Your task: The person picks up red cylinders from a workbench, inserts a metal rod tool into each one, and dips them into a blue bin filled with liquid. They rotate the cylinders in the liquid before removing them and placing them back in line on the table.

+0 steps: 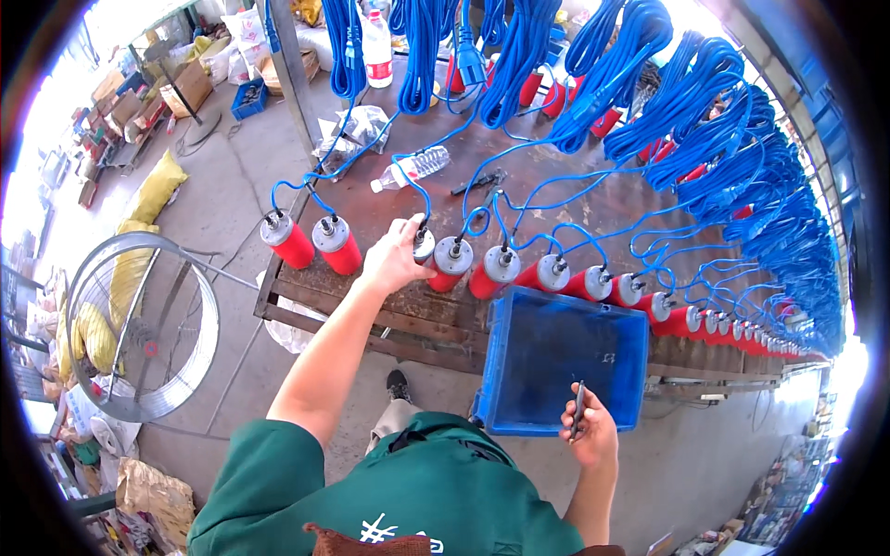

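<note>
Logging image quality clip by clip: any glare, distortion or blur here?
Head view: dark corners, washed-out glare near left and right edges; same view: the workbench edge bends with fisheye distortion; same view: left hand and blue crate look fairly sharp, far-right red cylinders too small to judge.

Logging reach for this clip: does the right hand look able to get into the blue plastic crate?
Probably yes: the blue plastic crate is open-topped, and the right hand appears near its edge, unobstructed, though holding a slim dark tool.
</note>
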A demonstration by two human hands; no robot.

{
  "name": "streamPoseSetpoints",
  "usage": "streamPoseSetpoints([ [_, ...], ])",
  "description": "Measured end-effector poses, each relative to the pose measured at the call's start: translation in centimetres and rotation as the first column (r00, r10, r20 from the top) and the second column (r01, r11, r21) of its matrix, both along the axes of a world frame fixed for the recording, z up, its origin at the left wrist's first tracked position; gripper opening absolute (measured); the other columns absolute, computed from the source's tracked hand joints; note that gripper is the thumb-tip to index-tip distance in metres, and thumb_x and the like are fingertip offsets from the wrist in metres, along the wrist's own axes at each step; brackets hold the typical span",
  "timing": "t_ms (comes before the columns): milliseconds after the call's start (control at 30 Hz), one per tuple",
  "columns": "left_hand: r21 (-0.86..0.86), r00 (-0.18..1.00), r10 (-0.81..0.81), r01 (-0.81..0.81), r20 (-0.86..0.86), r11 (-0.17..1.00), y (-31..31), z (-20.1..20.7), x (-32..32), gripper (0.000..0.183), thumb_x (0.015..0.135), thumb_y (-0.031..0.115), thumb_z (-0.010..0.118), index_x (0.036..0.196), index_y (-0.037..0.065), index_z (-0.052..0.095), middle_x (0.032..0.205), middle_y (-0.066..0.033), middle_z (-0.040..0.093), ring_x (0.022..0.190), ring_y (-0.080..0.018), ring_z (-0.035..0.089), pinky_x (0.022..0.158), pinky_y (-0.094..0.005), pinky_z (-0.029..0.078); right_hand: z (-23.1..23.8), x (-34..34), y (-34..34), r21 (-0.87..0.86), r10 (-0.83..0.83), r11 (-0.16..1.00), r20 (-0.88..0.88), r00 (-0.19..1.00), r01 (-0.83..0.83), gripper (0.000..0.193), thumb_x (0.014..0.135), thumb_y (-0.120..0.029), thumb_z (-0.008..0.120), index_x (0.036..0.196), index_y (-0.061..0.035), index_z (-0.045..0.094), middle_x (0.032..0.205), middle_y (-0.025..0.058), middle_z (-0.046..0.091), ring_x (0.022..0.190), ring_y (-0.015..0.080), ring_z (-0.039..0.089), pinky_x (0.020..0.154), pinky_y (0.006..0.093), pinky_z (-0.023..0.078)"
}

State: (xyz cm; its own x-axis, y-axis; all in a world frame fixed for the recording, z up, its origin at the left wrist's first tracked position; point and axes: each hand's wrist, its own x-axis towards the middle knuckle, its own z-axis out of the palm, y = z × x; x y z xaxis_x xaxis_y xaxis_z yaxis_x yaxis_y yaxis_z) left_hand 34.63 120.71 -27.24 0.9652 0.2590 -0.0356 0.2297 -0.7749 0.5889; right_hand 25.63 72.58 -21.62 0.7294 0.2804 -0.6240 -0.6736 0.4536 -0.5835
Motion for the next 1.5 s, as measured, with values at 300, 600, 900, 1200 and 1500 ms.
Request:
streamPoseSetpoints([
  [300, 0.027, 0.903, 0.301, -0.324, 0.305, 0.946, -0.1, -4.3, -5.8, 0.081, 0.075, 0.041, 0.092, 0.138, 0.004, 0.055, 0.129, -0.0166, 0.059, 0.112, -0.039, 0.068, 0.093, -0.0489, 0.058, -0.1, -1.9, -0.6, -0.295, 0.137, 0.952, 0.187, 0.973, -0.077, 0.061, 0.086, 0.014, 0.047, 0.144, -0.0046, 0.047, 0.114, 0.0202, 0.067, 0.096, 0.0273, 0.072, 0.055, 0.0278, 0.05],
  [600, -0.576, 0.829, 0.485, -0.26, 0.278, 0.775, -6.6, 5.4, -13.8, 0.064, 0.076, 0.018, 0.096, 0.127, 0.003, 0.06, 0.115, -0.0065, 0.067, 0.105, -0.0193, 0.064, 0.099, -0.0361, 0.052, 1.6, 0.5, -0.9, -0.36, 0.255, 0.917, 0.194, 0.947, -0.173, 0.043, 0.099, 0.004, 0.057, 0.141, -0.0023, 0.062, 0.116, 0.0146, 0.074, 0.107, 0.0291, 0.079, 0.053, 0.0261, 0.055],
  [900, -0.95, 0.857, 0.497, -0.256, -0.136, 0.18, -17.0, 4.0, -13.6, 0.067, 0.092, 0.041, 0.08, 0.136, -0.003, 0.056, 0.117, -0.0198, 0.074, 0.093, -0.0335, 0.08, 0.069, -0.0464, 0.071, 1.1, 1.2, -3.4, -0.552, 0.444, 0.806, 0.326, 0.835, -0.213, 0.017, 0.103, -0.002, 0.065, 0.119, -0.002, 0.059, 0.105, 0.0115, 0.076, 0.074, 0.0098, 0.063, 0.067, 0.0247, 0.051],
  [1200, -0.919, 0.844, 0.431, -0.387, -0.32, 0.075, -20.0, 0.2, -12.5, 0.062, 0.094, 0.052, 0.07, 0.132, 0.003, 0.062, 0.117, -0.0158, 0.076, 0.096, -0.032, 0.079, 0.081, -0.0476, 0.068, -0.8, 1.3, -6.6, -0.504, 0.436, 0.831, 0.329, 0.837, -0.235, 0.021, 0.109, -0.01, 0.064, 0.126, 0.0006, 0.066, 0.109, 0.0064, 0.075, 0.086, 0.0097, 0.064, 0.08, 0.0246, 0.053],
  [1500, -0.942, 0.879, 0.376, -0.333, -0.292, 0.047, -19.2, -1.2, -12.8, 0.068, 0.094, 0.058, 0.071, 0.137, 0.007, 0.059, 0.129, -0.0155, 0.073, 0.114, -0.0307, 0.075, 0.094, -0.0474, 0.065, -2.9, 3.6, -3.3, -0.34, 0.368, 0.915, 0.491, 0.789, -0.216, 0.025, 0.11, -0.008, 0.062, 0.133, 0.0026, 0.067, 0.107, 0.0066, 0.073, 0.1, 0.0143, 0.071, 0.093, 0.0298, 0.058],
])
